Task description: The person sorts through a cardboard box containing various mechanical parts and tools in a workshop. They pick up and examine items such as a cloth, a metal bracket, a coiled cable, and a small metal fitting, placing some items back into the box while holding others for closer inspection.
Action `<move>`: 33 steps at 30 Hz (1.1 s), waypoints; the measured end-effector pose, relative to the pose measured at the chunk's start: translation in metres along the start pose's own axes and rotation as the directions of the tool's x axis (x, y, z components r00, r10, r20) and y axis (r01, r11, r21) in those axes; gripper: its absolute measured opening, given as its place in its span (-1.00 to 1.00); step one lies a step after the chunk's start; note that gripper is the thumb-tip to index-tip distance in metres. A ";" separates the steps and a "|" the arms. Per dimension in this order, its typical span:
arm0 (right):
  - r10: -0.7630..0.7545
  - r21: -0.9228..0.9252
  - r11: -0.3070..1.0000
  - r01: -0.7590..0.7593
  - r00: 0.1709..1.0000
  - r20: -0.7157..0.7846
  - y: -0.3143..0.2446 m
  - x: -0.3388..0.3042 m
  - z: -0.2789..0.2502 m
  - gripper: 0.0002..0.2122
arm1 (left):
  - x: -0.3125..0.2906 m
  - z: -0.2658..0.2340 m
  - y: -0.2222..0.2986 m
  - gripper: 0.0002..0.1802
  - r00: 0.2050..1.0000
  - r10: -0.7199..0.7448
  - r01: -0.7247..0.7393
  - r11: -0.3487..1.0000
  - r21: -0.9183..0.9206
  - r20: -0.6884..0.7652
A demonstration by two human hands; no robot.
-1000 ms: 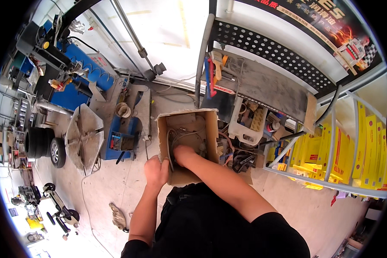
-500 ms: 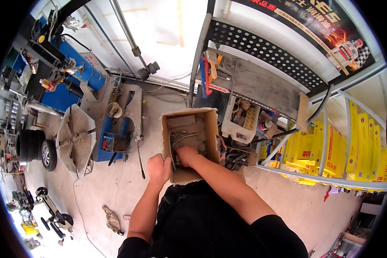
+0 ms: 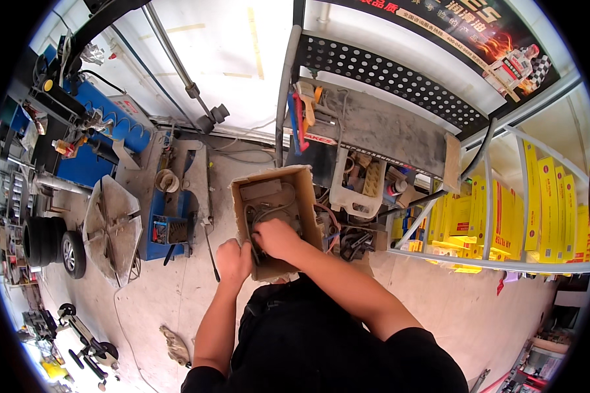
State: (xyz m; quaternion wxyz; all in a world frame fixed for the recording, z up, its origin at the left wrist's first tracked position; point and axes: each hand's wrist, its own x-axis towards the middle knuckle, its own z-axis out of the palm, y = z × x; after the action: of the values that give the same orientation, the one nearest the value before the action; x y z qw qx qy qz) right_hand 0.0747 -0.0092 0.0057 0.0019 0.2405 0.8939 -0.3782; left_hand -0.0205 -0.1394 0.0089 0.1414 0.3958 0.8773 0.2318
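Cardboard box [image 3: 307,200], one, open-topped, worn and ragged at the rim: located between and just beyond the hands, close against the body; what bears it cannot be told. Left hand [image 3: 235,260]: fingers curled, thumb set at the upper edge, the near left rim of the box being gripped. Right hand [image 3: 275,237]: lowered inside the box, wrist bent, fingers partly curled and pointed downward; the fingertips are hidden, so whether anything is held cannot be told. Grey cable or hose [image 3: 262,211], loosely coiled: lodged in the box, just beyond the right hand's fingers. Flat panel [image 3: 261,189]: leaned at the far wall of the box, beyond both hands. Pale plastic tray [image 3: 355,209], filled with small parts: placed beyond and to the right of the right hand, apart from it. Long thin bar [image 3: 210,251], dark-tipped: set just left of the left hand. Handling note: the rim is best kept firmly pinched by the left hand, since soft cardboard may buckle or tip; loops are better parted with the right fingertips than tugged, as snagging seems likely, and the wrist should be kept clear of the ragged edge.
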 end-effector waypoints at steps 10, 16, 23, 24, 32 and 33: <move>0.512 0.987 -0.087 0.134 0.856 -0.071 0.100 -0.171 -0.065 -0.82 | 0.020 0.005 -0.015 -0.55 0.999 -0.024 0.024 1.000 0.005 -0.026; 0.871 0.969 -0.222 0.112 0.469 0.146 0.192 -0.252 0.029 -0.86 | 0.027 0.015 -0.018 -0.55 0.999 0.041 -0.041 0.999 0.004 -0.033; 0.929 0.928 -0.354 0.118 0.161 0.333 0.253 -0.300 0.106 -0.83 | 0.026 0.020 -0.003 -0.55 1.000 -0.004 0.005 0.999 -0.054 0.018; 0.943 0.945 -0.312 0.101 0.155 0.295 0.265 -0.295 0.102 -0.83 | 0.026 0.019 -0.001 -0.55 1.000 0.009 -0.008 0.999 -0.050 0.014; 0.992 0.992 -0.119 -0.032 0.030 0.119 0.319 -0.216 0.029 -0.87 | 0.020 0.014 0.010 -0.54 1.000 0.013 -0.013 1.000 0.012 0.021; 0.993 0.993 -0.059 -0.106 0.093 0.069 0.302 -0.207 0.027 -0.86 | 0.018 0.014 0.010 -0.54 0.998 -0.047 0.044 0.996 0.076 0.037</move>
State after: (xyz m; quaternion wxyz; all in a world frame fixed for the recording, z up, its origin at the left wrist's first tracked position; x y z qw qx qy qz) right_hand 0.3834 0.0648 -0.1790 -0.3138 0.7539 0.1585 -0.5550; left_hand -0.0202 -0.1155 0.0014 0.1485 0.3852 0.8912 0.1879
